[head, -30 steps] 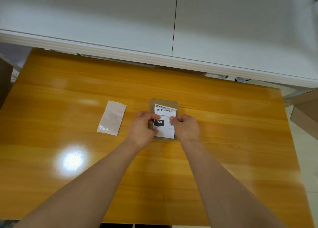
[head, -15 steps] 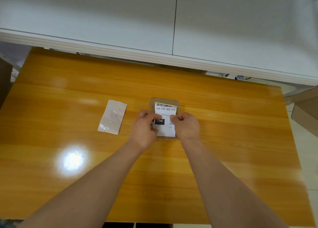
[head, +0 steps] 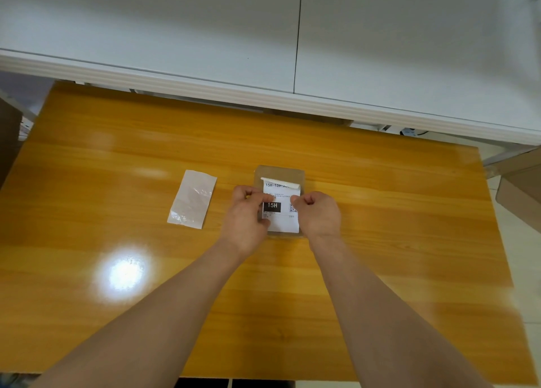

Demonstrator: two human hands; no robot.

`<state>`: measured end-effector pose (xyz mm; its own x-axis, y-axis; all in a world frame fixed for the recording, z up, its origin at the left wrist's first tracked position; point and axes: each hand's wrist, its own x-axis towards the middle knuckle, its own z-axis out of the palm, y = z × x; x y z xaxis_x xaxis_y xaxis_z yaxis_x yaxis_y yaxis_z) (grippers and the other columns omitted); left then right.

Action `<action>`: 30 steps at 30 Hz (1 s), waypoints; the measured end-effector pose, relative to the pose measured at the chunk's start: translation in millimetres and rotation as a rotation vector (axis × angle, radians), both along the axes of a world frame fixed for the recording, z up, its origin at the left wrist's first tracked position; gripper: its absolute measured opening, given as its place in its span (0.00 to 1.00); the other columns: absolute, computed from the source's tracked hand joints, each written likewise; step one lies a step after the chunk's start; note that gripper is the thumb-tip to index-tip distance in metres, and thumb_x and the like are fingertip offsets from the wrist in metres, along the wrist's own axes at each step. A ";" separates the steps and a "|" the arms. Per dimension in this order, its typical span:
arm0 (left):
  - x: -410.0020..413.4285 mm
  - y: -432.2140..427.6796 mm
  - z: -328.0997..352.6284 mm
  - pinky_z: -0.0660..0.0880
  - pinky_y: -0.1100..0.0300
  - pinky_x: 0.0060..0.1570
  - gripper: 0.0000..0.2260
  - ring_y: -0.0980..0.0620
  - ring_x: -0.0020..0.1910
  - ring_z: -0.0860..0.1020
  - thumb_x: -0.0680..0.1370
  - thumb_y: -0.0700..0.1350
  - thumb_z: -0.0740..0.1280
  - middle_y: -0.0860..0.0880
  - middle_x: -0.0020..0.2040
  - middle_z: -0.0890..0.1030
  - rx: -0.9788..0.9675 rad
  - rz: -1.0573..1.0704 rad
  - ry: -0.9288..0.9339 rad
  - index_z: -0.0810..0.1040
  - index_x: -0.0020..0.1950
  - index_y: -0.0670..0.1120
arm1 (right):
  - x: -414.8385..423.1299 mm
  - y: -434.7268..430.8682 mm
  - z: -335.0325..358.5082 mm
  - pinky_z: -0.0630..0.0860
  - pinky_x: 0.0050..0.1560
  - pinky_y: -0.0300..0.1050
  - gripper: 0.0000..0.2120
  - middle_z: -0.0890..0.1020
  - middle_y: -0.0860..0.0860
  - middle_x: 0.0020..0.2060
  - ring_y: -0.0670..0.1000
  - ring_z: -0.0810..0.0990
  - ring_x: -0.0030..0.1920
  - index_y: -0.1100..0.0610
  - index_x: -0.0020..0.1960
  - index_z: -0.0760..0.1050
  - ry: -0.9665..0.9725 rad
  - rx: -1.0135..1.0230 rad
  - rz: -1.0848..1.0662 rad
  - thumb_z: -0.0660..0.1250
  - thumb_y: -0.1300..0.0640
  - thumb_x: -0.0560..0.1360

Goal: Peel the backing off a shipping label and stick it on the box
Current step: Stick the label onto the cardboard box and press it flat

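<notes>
the shipping label lies on the box at frame centre, its top edge curling up. thin, floppy paper, so i'd take it by the side edges. my left hand and right hand each pinch one. the peeled backing lies left on the desk.

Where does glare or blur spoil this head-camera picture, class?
Head view: a bright lamp glare sits on the wooden table left of the forearms; fainter sheen streaks farther back; the far right edge is smeared; the shipping label stays sharp enough to read "15H".
</notes>
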<state>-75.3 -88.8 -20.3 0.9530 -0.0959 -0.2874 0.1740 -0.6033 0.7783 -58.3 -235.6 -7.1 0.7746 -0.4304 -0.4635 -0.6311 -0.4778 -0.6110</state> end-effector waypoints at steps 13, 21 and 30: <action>0.9 -1.2 8.4 0.73 0.52 0.61 0.23 0.44 0.65 0.70 0.75 0.36 0.66 0.46 0.65 0.71 0.279 -0.228 -0.102 0.73 0.70 0.46 | -1.3 1.2 -0.5 0.71 0.41 0.44 0.10 0.81 0.50 0.42 0.53 0.78 0.43 0.57 0.52 0.77 -0.019 -0.042 -0.043 0.73 0.54 0.73; 3.7 -2.4 12.5 0.76 0.48 0.57 0.27 0.45 0.66 0.67 0.74 0.35 0.65 0.46 0.66 0.69 0.298 -0.270 -0.029 0.71 0.71 0.53 | -0.5 -1.4 1.7 0.70 0.42 0.43 0.10 0.78 0.49 0.43 0.53 0.77 0.44 0.58 0.56 0.74 -0.001 -0.052 -0.033 0.69 0.62 0.75; 4.4 -2.2 16.6 0.76 0.50 0.55 0.32 0.45 0.62 0.66 0.74 0.36 0.65 0.47 0.64 0.66 0.372 -0.375 -0.023 0.65 0.75 0.59 | -0.8 2.2 1.9 0.67 0.29 0.41 0.14 0.75 0.47 0.36 0.44 0.72 0.32 0.57 0.48 0.69 0.001 0.042 -0.032 0.74 0.53 0.74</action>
<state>-70.9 -91.1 -3.8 0.8795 -0.3265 -0.3462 -0.1212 -0.8572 0.5004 -59.0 -233.3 -5.2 0.7601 -0.4353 -0.4824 -0.6464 -0.4313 -0.6294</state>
